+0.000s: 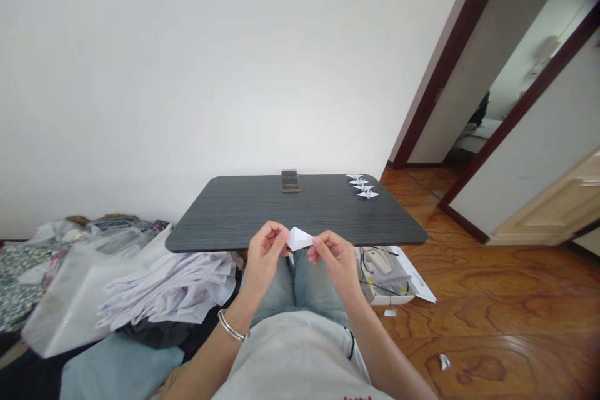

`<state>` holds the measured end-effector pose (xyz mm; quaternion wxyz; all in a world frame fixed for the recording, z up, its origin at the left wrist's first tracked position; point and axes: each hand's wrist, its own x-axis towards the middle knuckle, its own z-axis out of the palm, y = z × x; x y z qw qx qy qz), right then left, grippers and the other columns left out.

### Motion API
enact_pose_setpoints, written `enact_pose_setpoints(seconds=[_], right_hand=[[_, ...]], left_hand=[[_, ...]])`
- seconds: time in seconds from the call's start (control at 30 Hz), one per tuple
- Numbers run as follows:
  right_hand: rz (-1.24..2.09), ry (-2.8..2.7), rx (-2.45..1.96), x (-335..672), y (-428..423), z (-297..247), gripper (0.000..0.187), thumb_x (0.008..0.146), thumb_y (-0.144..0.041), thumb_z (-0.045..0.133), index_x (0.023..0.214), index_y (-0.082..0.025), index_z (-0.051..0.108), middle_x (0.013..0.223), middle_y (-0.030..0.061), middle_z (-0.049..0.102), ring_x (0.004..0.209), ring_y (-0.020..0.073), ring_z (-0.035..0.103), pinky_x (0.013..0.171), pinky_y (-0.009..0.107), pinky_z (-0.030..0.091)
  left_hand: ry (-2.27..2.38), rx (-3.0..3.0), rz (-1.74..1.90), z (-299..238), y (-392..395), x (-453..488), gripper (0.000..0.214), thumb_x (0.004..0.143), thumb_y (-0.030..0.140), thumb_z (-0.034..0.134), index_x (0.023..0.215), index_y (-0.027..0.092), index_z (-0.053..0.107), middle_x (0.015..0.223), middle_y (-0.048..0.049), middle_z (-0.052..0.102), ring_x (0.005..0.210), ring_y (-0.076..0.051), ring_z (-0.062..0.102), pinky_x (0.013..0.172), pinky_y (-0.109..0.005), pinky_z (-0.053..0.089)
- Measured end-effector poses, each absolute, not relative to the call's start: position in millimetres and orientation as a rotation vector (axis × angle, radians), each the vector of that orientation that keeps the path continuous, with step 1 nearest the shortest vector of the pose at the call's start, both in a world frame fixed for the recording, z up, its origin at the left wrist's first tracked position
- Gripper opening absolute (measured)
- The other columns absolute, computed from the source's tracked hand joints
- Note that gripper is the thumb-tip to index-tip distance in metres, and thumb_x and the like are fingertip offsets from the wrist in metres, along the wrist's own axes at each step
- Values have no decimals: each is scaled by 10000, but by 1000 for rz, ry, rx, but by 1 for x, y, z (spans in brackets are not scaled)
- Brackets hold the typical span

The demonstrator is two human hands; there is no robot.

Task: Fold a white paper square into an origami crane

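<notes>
A small piece of folded white paper [299, 239], kite-like in outline, is stretched between my two hands just in front of the table's near edge. My left hand [267, 251] pinches its left end between thumb and fingers. At the pointed right end, my right hand [335, 254] grips it the same way. Several white folded paper cranes [368, 194] stand in a row at the far right of the dark table [244, 209]. A phone [290, 180] lies near the table's back edge.
Left of the table are heaped clothes, with a crumpled white cloth [173, 287] and a clear plastic bag [84, 287]. On the wooden floor to the right sits a white box [391, 300] of cables and papers. Paper scraps [444, 361] lie nearby. A doorway opens at the right.
</notes>
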<state>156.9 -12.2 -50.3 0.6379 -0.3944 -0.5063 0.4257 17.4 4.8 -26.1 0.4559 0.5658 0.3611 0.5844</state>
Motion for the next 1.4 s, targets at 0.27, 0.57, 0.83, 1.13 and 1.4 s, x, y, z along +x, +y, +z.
enact_pose_setpoints(seconds=[0.27, 0.57, 0.83, 1.13, 1.4], right_hand=[[948, -1168, -893, 156, -12, -52, 252, 781, -381, 583, 638, -174, 575, 545, -2, 601, 472, 99, 528, 474, 211, 443], [996, -1171, -885, 156, -10, -54, 244, 775, -374, 592, 639, -171, 585, 543, -2, 598, 473, 103, 529, 472, 214, 439], [1005, -1193, -873, 157, -9, -55, 257, 785, -376, 588, 640, -164, 591, 552, 0, 603, 476, 97, 532, 477, 204, 438], [1107, -1135, -847, 155, -10, -53, 360, 808, -457, 526, 623, -154, 589, 542, 7, 604, 443, 91, 538, 442, 192, 450], [1143, -1065, -872, 155, -8, -53, 353, 767, -478, 570, 638, -150, 594, 505, -5, 602, 400, 81, 533, 408, 179, 449]], left_hand=[[952, 1416, 1553, -29, 5, 17, 113, 703, 252, 651, 733, 164, 586, 782, -24, 618, 678, -123, 564, 601, -212, 441], [945, 1436, 1380, -21, 7, 15, 176, 749, 300, 603, 678, 140, 599, 577, 16, 555, 540, -91, 500, 542, -197, 402], [1020, 1419, 1289, -24, 12, 16, 215, 691, 300, 648, 590, 134, 555, 497, 39, 511, 463, -70, 445, 467, -182, 346], [1078, 1592, 1383, -32, 12, 14, 160, 738, 266, 588, 648, 140, 546, 598, 21, 552, 540, -94, 513, 522, -193, 389], [1121, 1729, 1434, -37, 13, 13, 154, 770, 243, 552, 652, 147, 533, 618, 15, 541, 559, -97, 503, 545, -194, 395]])
